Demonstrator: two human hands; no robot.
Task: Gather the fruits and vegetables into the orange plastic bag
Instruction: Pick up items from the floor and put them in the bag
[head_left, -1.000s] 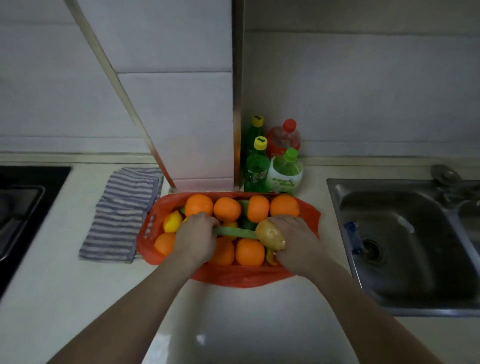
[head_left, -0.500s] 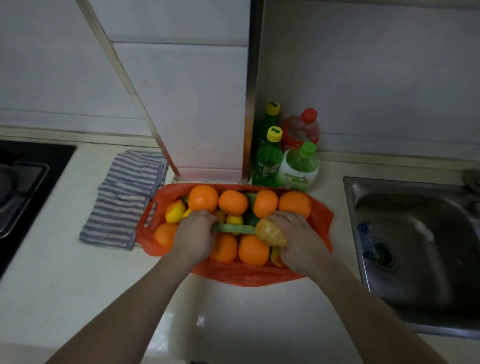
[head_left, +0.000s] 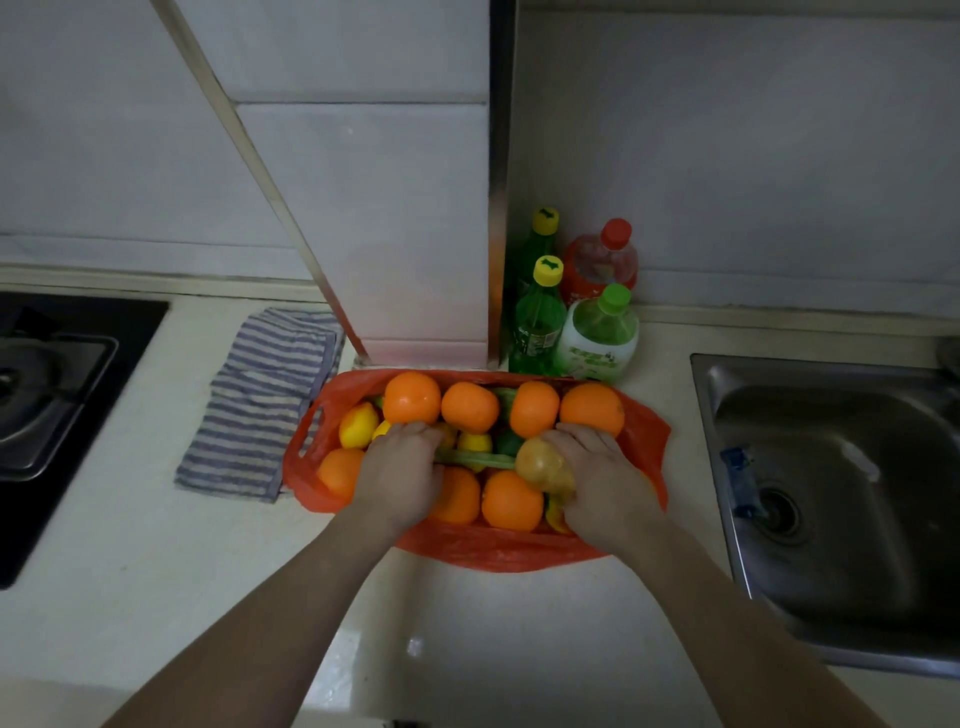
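Fruit, round oranges (head_left: 412, 397) and yellow lemons (head_left: 358, 425), fills the crinkled orange plastic bag (head_left: 498, 553) on your pale counter (head_left: 130, 597). Your left hand (head_left: 397, 470) grips one end of the long green vegetable (head_left: 480, 460). Your right hand (head_left: 605, 478) curls round the brown oval potato (head_left: 543, 465) atop the pile.

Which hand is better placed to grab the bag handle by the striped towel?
Left: the left hand is nearest that handle; the right hand grips the potato across the bag.

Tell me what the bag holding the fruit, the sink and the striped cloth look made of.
Bag: thin orange plastic film, crinkled, slightly glossy. Sink: brushed metal, probably stainless steel, with dull grey reflections. Striped cloth: soft woven fabric, matte, lying in folds.
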